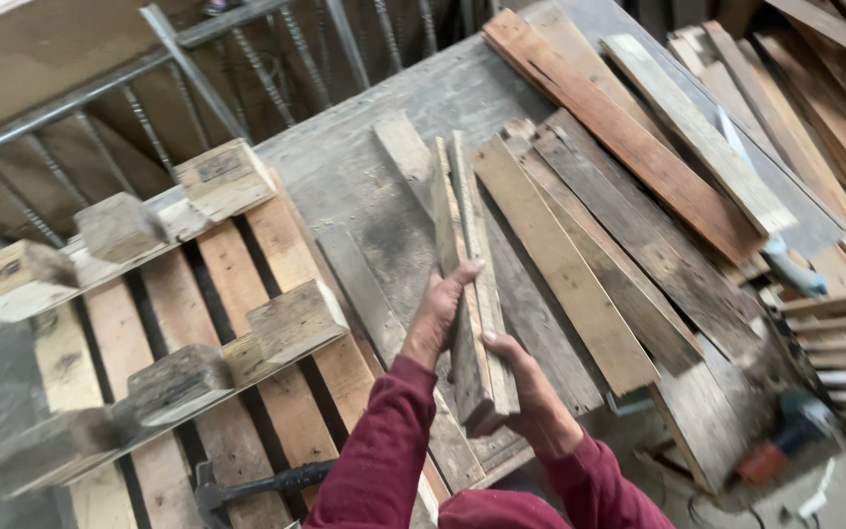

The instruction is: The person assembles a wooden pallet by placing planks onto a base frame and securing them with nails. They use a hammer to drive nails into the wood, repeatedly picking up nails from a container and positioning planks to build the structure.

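Two slats in hand, pallet partly stripped

My left hand (435, 315) and right hand (526, 387) both clamped two slats (469, 284); loose boards (580, 255) covered the surface (364, 167), pallet (198, 323) still blocked.

no packages, labels, signs, screens visible

A single head-worn camera looks steeply down and forward, tilted, at close range over the workbench (364, 167), with the pallet (198, 323) at the bench's left and loose boards (638, 196) spreading to its right and beyond.
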